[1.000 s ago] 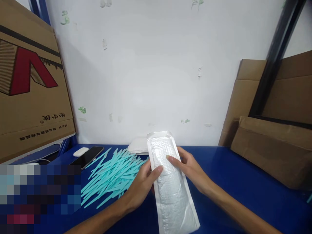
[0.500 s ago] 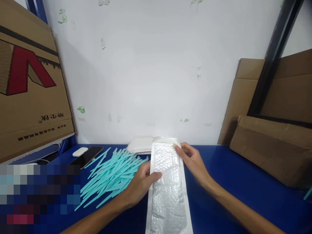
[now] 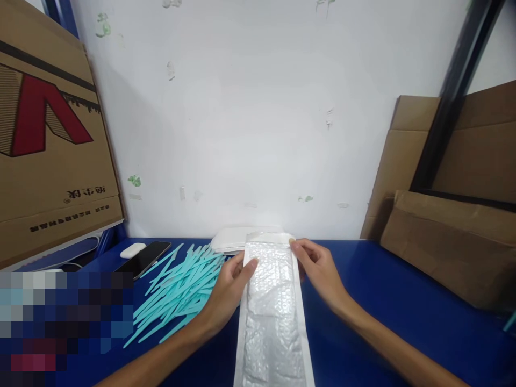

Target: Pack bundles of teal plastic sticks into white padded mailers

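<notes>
A long white bubble mailer (image 3: pixel 274 317) stretches from the middle of the desk toward me, its silvery bubbled face up and its top edge at the far end. My left hand (image 3: pixel 231 285) grips its left edge, thumb on top and fingers underneath. At the upper right corner my right hand (image 3: pixel 316 269) pinches the mailer between thumb and fingers. Behind it lies a stack of flat white mailers (image 3: pixel 229 238), partly covered. Left of my left hand is a loose pile of turquoise plastic sticks (image 3: pixel 181 290) with slim tapered ends.
A black phone (image 3: pixel 145 258) and a white earbud case (image 3: pixel 133 250) lie at the left of the blue desk (image 3: pixel 346 344). A large printed carton (image 3: pixel 52 134) stands on the left. Brown cardboard (image 3: pixel 447 247) leans at the right, and a white wall (image 3: pixel 258 118) rises behind.
The mailer has shifted slightly left and toward me. My left hand has slid up along its left edge, while my right hand stays near the upper right corner.
</notes>
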The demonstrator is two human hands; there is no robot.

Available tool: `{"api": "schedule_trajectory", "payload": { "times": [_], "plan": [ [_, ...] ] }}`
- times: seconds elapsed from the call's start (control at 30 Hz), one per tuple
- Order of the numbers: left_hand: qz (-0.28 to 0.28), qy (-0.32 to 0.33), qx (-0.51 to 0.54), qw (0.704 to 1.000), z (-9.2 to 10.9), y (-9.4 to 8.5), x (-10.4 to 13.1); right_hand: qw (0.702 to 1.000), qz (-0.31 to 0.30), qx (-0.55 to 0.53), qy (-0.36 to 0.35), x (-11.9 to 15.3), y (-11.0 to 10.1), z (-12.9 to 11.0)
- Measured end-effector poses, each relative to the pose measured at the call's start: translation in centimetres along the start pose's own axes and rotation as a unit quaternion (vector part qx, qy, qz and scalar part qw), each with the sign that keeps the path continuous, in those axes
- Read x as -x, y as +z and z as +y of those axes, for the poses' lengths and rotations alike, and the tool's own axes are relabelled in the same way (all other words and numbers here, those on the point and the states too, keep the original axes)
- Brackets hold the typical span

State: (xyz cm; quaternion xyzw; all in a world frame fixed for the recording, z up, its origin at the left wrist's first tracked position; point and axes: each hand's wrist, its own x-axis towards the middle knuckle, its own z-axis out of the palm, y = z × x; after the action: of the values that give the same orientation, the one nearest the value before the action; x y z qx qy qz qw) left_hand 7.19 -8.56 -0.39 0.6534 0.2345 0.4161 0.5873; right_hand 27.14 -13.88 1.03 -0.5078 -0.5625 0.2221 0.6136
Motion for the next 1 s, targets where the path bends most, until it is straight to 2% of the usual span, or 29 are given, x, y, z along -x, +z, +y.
{"api": "schedule_trajectory", "payload": {
  "times": [0.13,0.27,0.33,0.43,0.53,0.63,0.73,0.83,0.93,1.0],
  "plan": [
    [0.015,0.008,0.010,1.000,0.0,-0.2,-0.7,1.000,-0.023,-0.004,0.019,0.1,0.2,0.5],
    [0.055,-0.021,0.011,0.998,0.3,-0.4,-0.7,0.999,-0.012,-0.025,0.025,0.0,0.2,1.1],
    [0.055,-0.009,0.011,0.998,0.6,-0.4,-0.7,0.999,-0.014,-0.038,0.027,0.0,0.2,1.1],
    [0.062,0.013,-0.008,0.998,0.7,-0.5,-0.7,0.998,-0.036,-0.052,0.024,0.0,0.1,0.8],
    [0.078,0.000,-0.029,0.997,0.6,-0.7,-0.8,0.995,-0.060,-0.073,0.014,0.1,0.0,0.7],
    [0.064,-0.017,-0.012,0.998,0.5,-0.8,-0.8,0.991,-0.071,-0.115,0.012,0.3,-0.3,1.0],
    [0.025,-0.023,0.044,0.998,0.3,-1.1,-0.8,0.984,-0.072,-0.161,0.028,0.3,-0.5,1.3],
    [-0.014,-0.015,0.067,0.998,0.2,-1.3,-0.8,0.989,-0.058,-0.129,0.030,0.1,-0.4,1.2],
    [0.025,-0.004,0.006,1.000,0.1,-1.2,-0.9,0.995,-0.045,-0.076,0.042,0.1,0.1,1.2],
    [0.055,0.004,-0.037,0.998,0.0,-1.1,-1.0,0.993,-0.044,-0.091,0.060,0.1,0.4,1.2]
  ]
}}
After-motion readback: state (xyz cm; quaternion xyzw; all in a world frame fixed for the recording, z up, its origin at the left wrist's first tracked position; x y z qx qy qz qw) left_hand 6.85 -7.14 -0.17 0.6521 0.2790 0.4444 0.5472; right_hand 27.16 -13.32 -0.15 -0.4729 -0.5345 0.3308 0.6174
